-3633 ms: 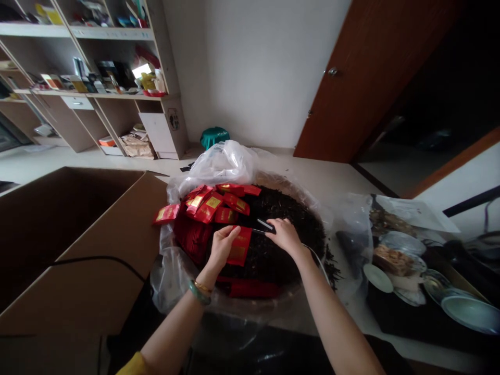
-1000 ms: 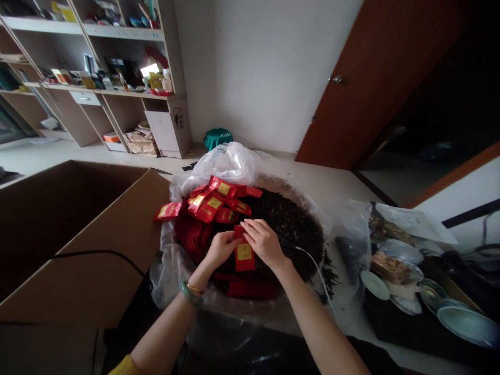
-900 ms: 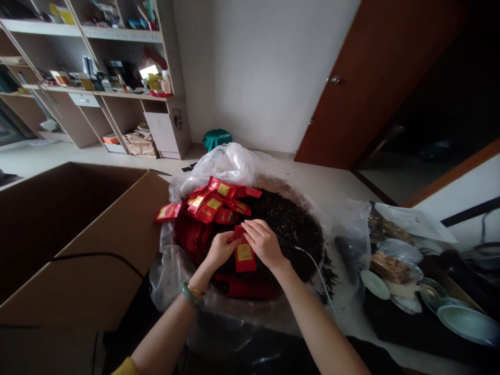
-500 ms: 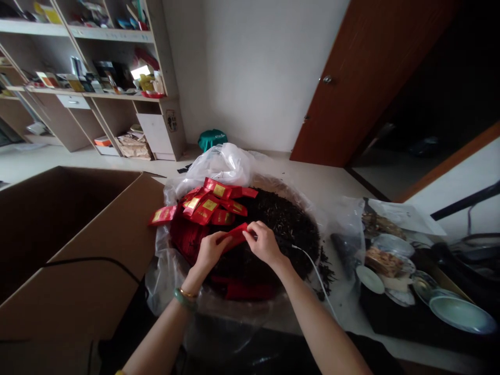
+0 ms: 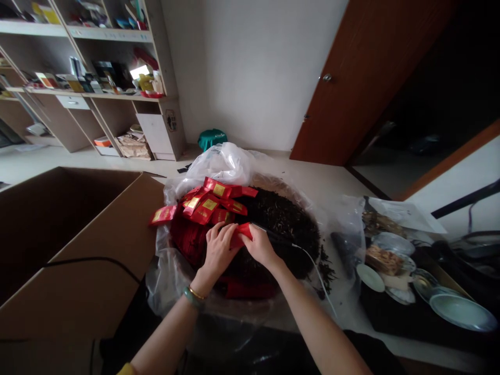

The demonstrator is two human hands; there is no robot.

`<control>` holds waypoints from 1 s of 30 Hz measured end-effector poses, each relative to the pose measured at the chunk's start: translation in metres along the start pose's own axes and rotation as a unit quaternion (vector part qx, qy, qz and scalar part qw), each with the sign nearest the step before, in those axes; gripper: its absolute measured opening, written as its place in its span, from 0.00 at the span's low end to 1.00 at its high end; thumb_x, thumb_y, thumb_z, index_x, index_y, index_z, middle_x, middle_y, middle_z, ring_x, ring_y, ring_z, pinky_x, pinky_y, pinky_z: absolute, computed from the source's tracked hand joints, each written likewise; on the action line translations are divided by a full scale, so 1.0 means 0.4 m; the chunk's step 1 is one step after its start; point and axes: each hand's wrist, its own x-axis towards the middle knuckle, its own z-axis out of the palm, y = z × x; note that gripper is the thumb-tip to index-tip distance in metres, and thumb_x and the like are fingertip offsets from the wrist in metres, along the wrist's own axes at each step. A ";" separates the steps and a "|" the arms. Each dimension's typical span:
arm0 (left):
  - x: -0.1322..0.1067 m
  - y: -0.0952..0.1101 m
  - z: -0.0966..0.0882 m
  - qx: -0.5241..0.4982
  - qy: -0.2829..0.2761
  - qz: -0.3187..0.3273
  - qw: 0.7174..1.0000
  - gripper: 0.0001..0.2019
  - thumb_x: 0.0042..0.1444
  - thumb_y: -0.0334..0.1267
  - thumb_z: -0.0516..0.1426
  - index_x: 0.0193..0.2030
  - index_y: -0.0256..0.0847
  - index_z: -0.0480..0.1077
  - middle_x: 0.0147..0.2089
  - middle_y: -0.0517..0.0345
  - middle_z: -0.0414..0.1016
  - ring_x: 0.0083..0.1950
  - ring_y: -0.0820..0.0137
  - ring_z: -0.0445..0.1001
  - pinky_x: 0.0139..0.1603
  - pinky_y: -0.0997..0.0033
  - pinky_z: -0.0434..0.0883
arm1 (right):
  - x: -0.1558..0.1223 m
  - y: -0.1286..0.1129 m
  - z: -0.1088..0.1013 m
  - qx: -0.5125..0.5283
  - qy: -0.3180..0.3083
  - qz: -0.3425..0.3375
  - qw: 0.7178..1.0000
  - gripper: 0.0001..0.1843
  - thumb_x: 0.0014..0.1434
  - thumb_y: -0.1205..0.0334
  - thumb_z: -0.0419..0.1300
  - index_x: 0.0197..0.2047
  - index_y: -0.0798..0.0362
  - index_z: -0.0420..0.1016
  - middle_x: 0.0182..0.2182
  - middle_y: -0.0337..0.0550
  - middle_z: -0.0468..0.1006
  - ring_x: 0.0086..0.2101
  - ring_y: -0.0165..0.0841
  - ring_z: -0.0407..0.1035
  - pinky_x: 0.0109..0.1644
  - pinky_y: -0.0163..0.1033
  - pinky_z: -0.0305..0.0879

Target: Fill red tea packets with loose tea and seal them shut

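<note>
A small red packet [image 5: 239, 237] is between my two hands above the loose dark leaves, which look like tea [image 5: 287, 213]. My left hand [image 5: 221, 247] grips the packet's left part with its fingers bent over it and hides much of it. At the packet's right end, my right hand [image 5: 261, 246] pinches it. Close by my right hand lies a slim dark device [image 5: 279, 238] with a white cable [image 5: 310, 260]. Several filled red packets with gold labels [image 5: 206, 204] are heaped just beyond my left hand. Flatter red packets [image 5: 189, 239] lie beneath that heap.
A clear plastic liner [image 5: 226, 164] surrounds the leaves. The open cardboard box [image 5: 128, 245] stands at the left. Dishes [image 5: 461, 310] and a clear tub [image 5: 390, 255] are at the right. Shelves [image 5: 117, 94] and a brown door [image 5: 351, 78] stand behind.
My left hand has moved right and turned over the packet, covering more of it. My right hand has shifted slightly, still holding the packet's right end. The heap looks unchanged.
</note>
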 end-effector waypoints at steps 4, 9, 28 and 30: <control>-0.007 -0.007 0.020 -0.009 0.041 0.009 0.999 0.18 0.51 0.33 0.60 0.51 0.39 0.70 0.52 0.45 0.70 0.53 0.58 0.65 0.53 0.58 0.65 | 0.000 0.002 0.003 0.128 -0.100 0.051 0.985 0.07 0.54 0.61 0.58 0.33 0.54 0.74 0.30 0.43 0.79 0.33 0.36 0.72 0.41 0.40 0.67; -0.006 -0.005 0.004 0.058 0.006 0.016 0.998 0.20 0.48 0.38 0.63 0.49 0.42 0.71 0.46 0.49 0.73 0.48 0.56 0.66 0.47 0.56 0.66 | 0.000 0.006 0.012 0.126 -0.130 0.065 0.981 0.07 0.55 0.61 0.56 0.33 0.54 0.73 0.33 0.45 0.79 0.37 0.38 0.72 0.49 0.46 0.64; -0.017 -0.026 0.028 -0.059 -0.020 -0.019 0.998 0.19 0.43 0.31 0.62 0.46 0.42 0.70 0.40 0.55 0.76 0.41 0.63 0.71 0.44 0.61 0.71 | 0.011 -0.007 -0.049 0.278 -0.175 0.102 0.939 0.35 0.58 0.33 0.43 0.27 0.54 0.74 0.27 0.43 0.78 0.35 0.36 0.73 0.49 0.46 0.66; -0.015 -0.030 0.025 -0.078 -0.009 -0.035 0.996 0.16 0.45 0.31 0.61 0.44 0.43 0.71 0.39 0.56 0.76 0.40 0.64 0.72 0.43 0.63 0.71 | 0.019 0.007 -0.066 0.269 -0.093 0.154 0.946 0.35 0.59 0.35 0.42 0.25 0.55 0.73 0.24 0.44 0.77 0.30 0.34 0.72 0.43 0.43 0.68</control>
